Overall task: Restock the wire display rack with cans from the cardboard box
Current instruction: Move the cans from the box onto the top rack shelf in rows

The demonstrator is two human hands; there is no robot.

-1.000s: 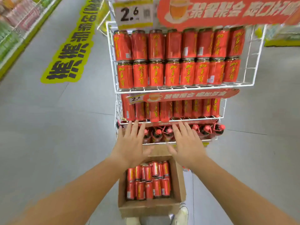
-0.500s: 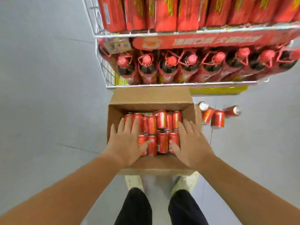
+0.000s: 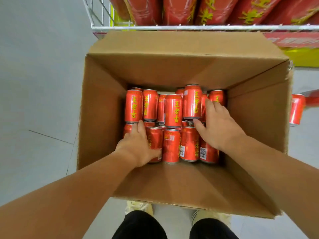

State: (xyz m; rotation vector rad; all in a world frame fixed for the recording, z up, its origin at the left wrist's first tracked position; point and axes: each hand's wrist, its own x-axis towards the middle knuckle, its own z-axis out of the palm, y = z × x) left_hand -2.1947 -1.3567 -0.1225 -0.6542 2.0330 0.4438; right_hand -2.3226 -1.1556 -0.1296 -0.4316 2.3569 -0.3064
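Note:
An open cardboard box [image 3: 103, 121] stands on the floor under the wire display rack [image 3: 172, 28], whose bottom shelf holds red packs. Several red cans [image 3: 173, 110] with yellow lettering lie packed in the box bottom; one can [image 3: 192, 101] sits higher than the others. Both my hands are down inside the box. My left hand [image 3: 138, 145] curls over a can [image 3: 155, 142] in the near left row, thumb across its side. My right hand [image 3: 217, 123] reaches among the right-hand cans, fingers curled down beside a can [image 3: 216, 96] and thumb under the raised one.
Outside the box, a loose red can [image 3: 296, 109] lies on the grey floor at the right. A yellow base [image 3: 302, 57] shows beneath the rack. My shoes [image 3: 138, 207] and dark trouser legs stand just behind the box's near wall.
The view dropped from the rack down to the box. Both hands went from hovering flat over the box rim to deep inside it, fingers now curled onto cans.

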